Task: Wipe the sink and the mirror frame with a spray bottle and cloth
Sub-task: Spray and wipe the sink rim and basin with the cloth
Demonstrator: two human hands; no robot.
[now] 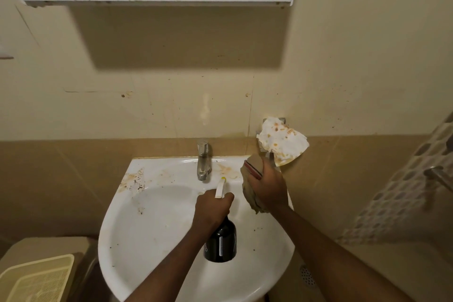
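Left hand (212, 206) grasping black spray bottle, white nozzle (220, 240), aimed 12 o'clock; right hand (268, 189) clutching bunched tan cloth (250, 200). Risk: overspray misses stained white ceramic sink (152, 228), hits chrome tap (203, 159).

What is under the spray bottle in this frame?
The spray bottle, gripped by the left hand, hangs over the white sink basin. The drain is not visible, possibly covered.

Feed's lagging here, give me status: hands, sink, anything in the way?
Left hand grips spray bottle, right hand grips cloth. Sink stained at rear deck. Faucet ahead of nozzle.
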